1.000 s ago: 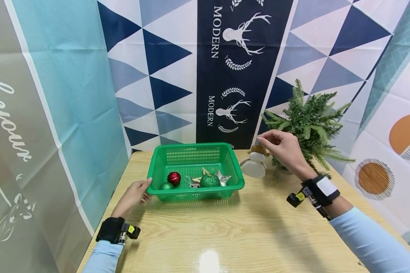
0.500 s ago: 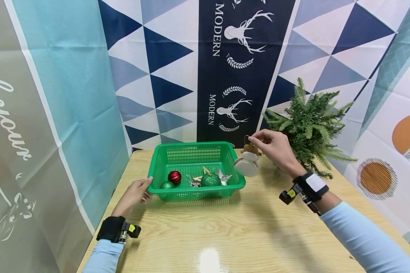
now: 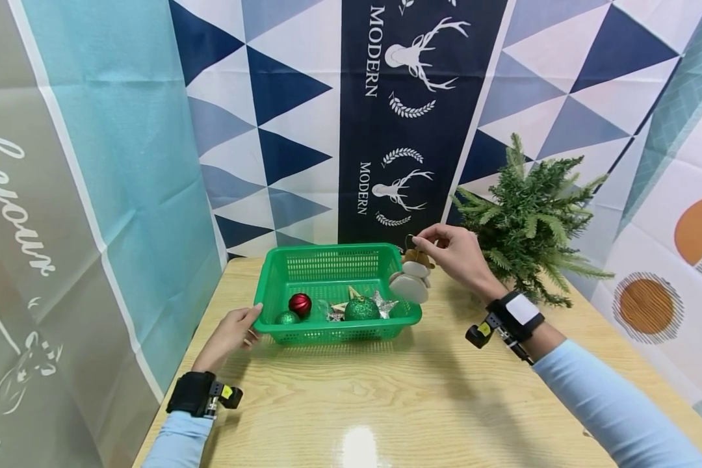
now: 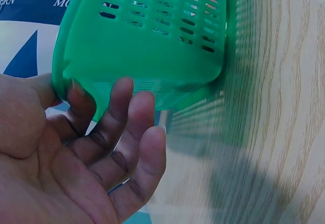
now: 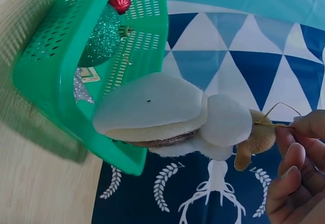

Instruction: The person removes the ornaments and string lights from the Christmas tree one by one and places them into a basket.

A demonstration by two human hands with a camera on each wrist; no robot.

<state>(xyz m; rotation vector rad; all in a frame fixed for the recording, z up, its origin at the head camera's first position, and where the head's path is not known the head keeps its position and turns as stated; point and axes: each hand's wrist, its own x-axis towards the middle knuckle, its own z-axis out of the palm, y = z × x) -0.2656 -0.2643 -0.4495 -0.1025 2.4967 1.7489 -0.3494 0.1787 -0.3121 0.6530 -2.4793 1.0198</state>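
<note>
A green plastic basket (image 3: 339,335) stands at the back of the table. My left hand (image 3: 227,338) pinches its left front corner rim between thumb and forefinger; the other fingers curl loosely below the rim. Between thumb and forefinger, my right hand (image 3: 456,257) holds the thin gold loop of a plush snowman ornament (image 5: 152,104) with a brown hat. The snowman hangs at the basket's right rim, its white back turned to the right wrist camera. Inside the basket lie a red ball (image 3: 300,305), a big green glitter ball (image 3: 362,309), a smaller green ball (image 3: 287,318) and a silver star (image 3: 383,303).
A small artificial fir tree (image 3: 532,221) stands at the back right, behind my right hand. Patterned cloth (image 3: 292,130) hangs close behind the table. The wooden table top (image 3: 351,396) runs toward me in front of the basket.
My right hand has moved left, away from the fir tree, carrying the snowman ornament to the basket's right rim. The left hand and basket stay in place.
</note>
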